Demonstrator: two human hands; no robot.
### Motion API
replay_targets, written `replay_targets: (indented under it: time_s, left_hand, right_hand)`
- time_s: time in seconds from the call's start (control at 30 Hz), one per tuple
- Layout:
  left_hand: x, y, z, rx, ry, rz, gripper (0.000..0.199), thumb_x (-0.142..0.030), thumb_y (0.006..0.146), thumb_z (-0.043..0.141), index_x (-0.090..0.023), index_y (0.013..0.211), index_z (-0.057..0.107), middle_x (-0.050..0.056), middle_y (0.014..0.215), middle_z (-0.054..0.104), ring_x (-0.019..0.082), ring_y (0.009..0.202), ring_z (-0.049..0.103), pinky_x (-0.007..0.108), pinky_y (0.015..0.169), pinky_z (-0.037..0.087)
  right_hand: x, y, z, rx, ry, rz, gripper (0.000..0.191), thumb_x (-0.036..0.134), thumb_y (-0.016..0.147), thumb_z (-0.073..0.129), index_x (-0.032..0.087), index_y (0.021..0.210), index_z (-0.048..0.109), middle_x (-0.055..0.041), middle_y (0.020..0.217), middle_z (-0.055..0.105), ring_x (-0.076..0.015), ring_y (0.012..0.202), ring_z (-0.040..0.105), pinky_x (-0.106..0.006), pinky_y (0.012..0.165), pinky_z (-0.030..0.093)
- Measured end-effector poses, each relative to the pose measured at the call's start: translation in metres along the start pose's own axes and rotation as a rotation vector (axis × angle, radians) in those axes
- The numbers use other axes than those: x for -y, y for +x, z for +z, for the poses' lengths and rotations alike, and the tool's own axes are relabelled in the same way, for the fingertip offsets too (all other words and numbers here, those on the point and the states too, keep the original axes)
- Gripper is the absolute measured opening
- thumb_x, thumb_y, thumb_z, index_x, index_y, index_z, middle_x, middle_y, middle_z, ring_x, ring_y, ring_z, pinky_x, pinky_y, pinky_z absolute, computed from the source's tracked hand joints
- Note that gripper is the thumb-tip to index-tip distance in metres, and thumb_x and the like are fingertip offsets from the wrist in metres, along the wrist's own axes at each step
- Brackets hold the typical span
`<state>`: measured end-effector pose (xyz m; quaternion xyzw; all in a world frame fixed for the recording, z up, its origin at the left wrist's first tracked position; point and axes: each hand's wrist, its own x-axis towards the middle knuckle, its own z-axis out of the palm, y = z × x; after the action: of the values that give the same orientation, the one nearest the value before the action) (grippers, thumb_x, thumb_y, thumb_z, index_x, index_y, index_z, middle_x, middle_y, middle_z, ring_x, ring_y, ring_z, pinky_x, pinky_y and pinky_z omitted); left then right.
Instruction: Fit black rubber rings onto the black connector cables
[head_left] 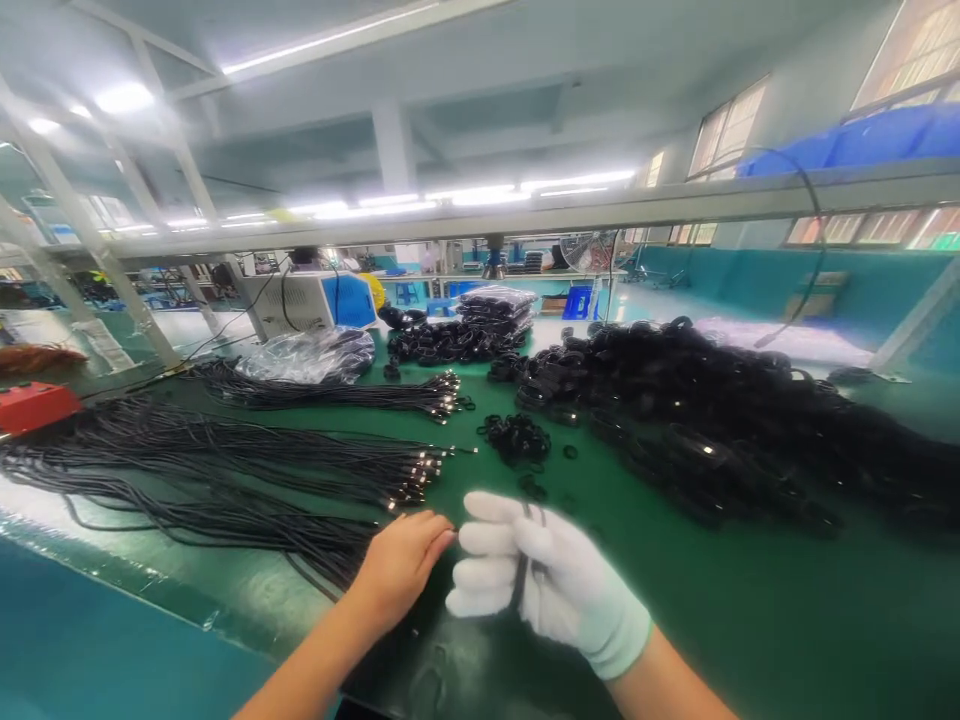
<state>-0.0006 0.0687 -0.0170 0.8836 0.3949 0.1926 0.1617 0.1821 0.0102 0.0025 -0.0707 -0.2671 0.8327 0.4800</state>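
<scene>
My left hand (pixel 405 555), bare, is closed with its fingers pinched together beside the ends of the nearest black cables (pixel 315 535). Whatever lies between those fingertips is hidden. Just to its right is my right hand (pixel 532 570) in a white glove, palm turned up and fingers curled. A thin black band (pixel 520 580) runs across its fingers and palm, with the thumb bent over it. Beyond the glove sits a small heap of black rings (pixel 516 438), a few lying loose around it.
More cable bundles with shiny metal ends (pixel 420 475) stretch across the green mat (pixel 675 620). A large pile of coiled black cables (pixel 675 400) covers the right side. Clear plastic bags (pixel 307 355) and a red box (pixel 36 405) are at left. A shelf beam (pixel 480 232) crosses above.
</scene>
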Motion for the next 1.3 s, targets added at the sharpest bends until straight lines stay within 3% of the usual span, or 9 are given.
replay_targets:
  time_s: [0.17,0.27,0.33,0.5,0.63,0.83,1.0,1.17,1.3]
  left_hand:
    - [-0.031,-0.039,0.008,0.005,0.266,0.074,0.025,-0.019,0.090,0.038,-0.020,0.078,0.060,0.003,0.074,0.063,0.017,0.067,0.056,0.027,0.063,0.039]
    - [-0.049,-0.039,-0.005,-0.034,0.284,0.205,0.022,-0.018,0.089,0.043,-0.018,0.073,0.059,0.002,0.070,0.061,0.016,0.062,0.054,0.028,0.060,0.035]
    - [-0.050,-0.028,-0.022,-0.065,0.257,0.244,0.017,-0.025,0.086,0.054,-0.018,0.072,0.060,0.001,0.069,0.061,0.016,0.064,0.053,0.029,0.063,0.035]
    - [-0.034,0.006,-0.054,0.111,-0.249,0.168,0.012,-0.028,0.072,0.073,-0.018,0.075,0.067,-0.002,0.075,0.063,0.013,0.072,0.056,0.023,0.067,0.041]
    - [-0.017,0.014,-0.032,0.185,-0.531,0.048,0.016,-0.027,0.082,0.058,-0.014,0.080,0.067,0.002,0.077,0.066,0.013,0.072,0.059,0.021,0.063,0.045]
    - [0.009,-0.008,-0.003,0.007,-0.040,-0.071,0.029,-0.024,0.091,0.038,-0.019,0.080,0.064,0.003,0.077,0.061,0.017,0.071,0.055,0.027,0.064,0.039]
    - [-0.023,-0.040,0.008,0.006,0.244,0.037,0.024,-0.021,0.090,0.038,-0.020,0.081,0.061,0.002,0.076,0.062,0.019,0.068,0.054,0.030,0.063,0.035]
    - [-0.047,-0.043,0.004,-0.106,0.291,0.206,0.019,-0.016,0.088,0.046,-0.018,0.072,0.057,0.000,0.069,0.059,0.017,0.062,0.051,0.031,0.059,0.030]
    - [-0.037,-0.027,-0.033,-0.094,0.213,0.304,0.015,-0.031,0.083,0.061,-0.019,0.076,0.061,-0.001,0.074,0.061,0.016,0.070,0.052,0.030,0.065,0.032]
  right_hand:
    - [0.006,0.003,-0.001,-0.192,-0.135,-0.103,0.031,0.033,0.079,0.067,0.017,0.103,0.057,-0.0039,0.082,0.063,-0.0167,0.073,0.060,-0.045,0.084,0.044]
    - [-0.004,0.004,-0.008,-0.232,-0.212,-0.080,0.033,0.030,0.079,0.067,0.015,0.106,0.057,-0.0077,0.089,0.065,-0.0178,0.077,0.062,-0.041,0.083,0.045]
    - [-0.012,0.002,-0.013,-0.169,-0.243,0.012,0.033,0.028,0.079,0.068,0.012,0.106,0.058,-0.0093,0.089,0.066,-0.0174,0.076,0.061,-0.038,0.079,0.045]
    - [-0.028,-0.002,-0.012,0.077,-0.109,0.310,0.042,0.033,0.072,0.073,0.009,0.102,0.057,-0.0083,0.080,0.062,-0.0198,0.074,0.061,-0.047,0.080,0.044]
    - [-0.029,-0.002,-0.004,0.122,-0.017,0.328,0.042,0.033,0.068,0.076,0.012,0.099,0.056,0.0000,0.071,0.055,-0.0147,0.065,0.057,-0.047,0.079,0.044]
    - [-0.009,0.000,-0.003,-0.048,-0.070,0.010,0.048,0.035,0.070,0.075,0.017,0.111,0.055,-0.0010,0.079,0.057,-0.0154,0.072,0.057,-0.045,0.082,0.044]
    - [-0.001,0.002,-0.007,-0.189,-0.180,-0.143,0.044,0.035,0.075,0.070,0.017,0.113,0.056,-0.0098,0.102,0.063,-0.0233,0.091,0.062,-0.051,0.090,0.040]
    - [-0.011,0.005,-0.009,-0.290,-0.253,-0.066,0.040,0.027,0.076,0.070,0.014,0.112,0.057,-0.0108,0.100,0.065,-0.0202,0.086,0.063,-0.042,0.087,0.044]
    - [-0.024,0.001,-0.011,-0.098,-0.253,0.127,0.033,0.023,0.078,0.068,0.009,0.106,0.059,-0.0102,0.089,0.064,-0.0154,0.076,0.059,-0.035,0.077,0.046]
